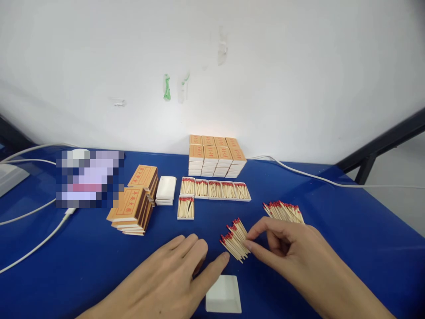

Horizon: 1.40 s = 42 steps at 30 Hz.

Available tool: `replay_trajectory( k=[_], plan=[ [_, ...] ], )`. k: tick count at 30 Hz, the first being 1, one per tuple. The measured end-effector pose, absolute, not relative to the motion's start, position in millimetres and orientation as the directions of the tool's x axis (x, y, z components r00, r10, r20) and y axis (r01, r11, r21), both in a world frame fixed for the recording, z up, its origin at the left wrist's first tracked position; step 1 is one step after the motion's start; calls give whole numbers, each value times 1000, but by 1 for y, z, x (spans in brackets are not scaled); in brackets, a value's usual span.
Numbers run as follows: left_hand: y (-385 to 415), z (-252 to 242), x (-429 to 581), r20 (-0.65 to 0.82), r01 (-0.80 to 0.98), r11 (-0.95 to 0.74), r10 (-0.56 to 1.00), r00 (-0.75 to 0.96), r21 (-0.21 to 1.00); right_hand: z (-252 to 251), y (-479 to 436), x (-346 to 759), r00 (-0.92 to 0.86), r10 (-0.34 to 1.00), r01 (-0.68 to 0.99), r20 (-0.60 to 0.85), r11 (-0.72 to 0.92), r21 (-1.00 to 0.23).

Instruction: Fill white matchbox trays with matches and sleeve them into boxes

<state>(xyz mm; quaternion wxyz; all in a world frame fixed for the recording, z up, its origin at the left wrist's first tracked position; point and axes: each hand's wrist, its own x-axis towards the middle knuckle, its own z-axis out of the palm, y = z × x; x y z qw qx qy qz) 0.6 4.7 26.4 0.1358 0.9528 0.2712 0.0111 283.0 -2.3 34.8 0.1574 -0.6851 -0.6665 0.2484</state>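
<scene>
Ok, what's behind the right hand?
Behind the right hand, a pile of red-tipped matches shows on the blue table; the hand covers part of its near side, which can't be seen.

**Roomy on the right, jammed on the left**

Loads of bare blue tabletop (pixel 348 215) right of the far match pile (pixel 282 210), just a white cable (pixel 312 177) snaking behind. Straight ahead, filled trays (pixel 215 189) and the back matchbox block (pixel 217 155) stand in the way. Left, box stacks (pixel 128 204) crowd things. Between left hand (pixel 179 272) and right hand (pixel 295 248), the near matches (pixel 235 240) plug the gap.
</scene>
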Motion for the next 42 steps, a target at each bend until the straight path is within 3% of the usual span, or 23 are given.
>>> replay_trajectory(
  k=[4,7,11,16,24,31,42],
  plan=[
    [2,28,-4,-20,506,-819,521,853,271,36,2,296,82,996,870,38,-53,-490],
    [1,29,-6,-25,513,-816,526,850,266,34,6,305,218,965,930,148,-159,-331],
    [2,28,-4,-42,516,-816,524,851,262,32,8,305,297,947,952,121,-285,-108],
    [2,30,-5,-32,505,-831,513,858,231,31,6,301,308,942,949,135,-314,27],
    [1,29,-7,-7,508,-820,525,851,264,21,7,306,245,964,969,104,-247,8],
    [0,29,-8,5,509,-810,534,846,289,25,7,308,213,966,970,148,-190,-152],
    [3,31,-7,-9,513,-815,530,848,271,28,8,313,273,953,960,130,-278,24]
  ],
)
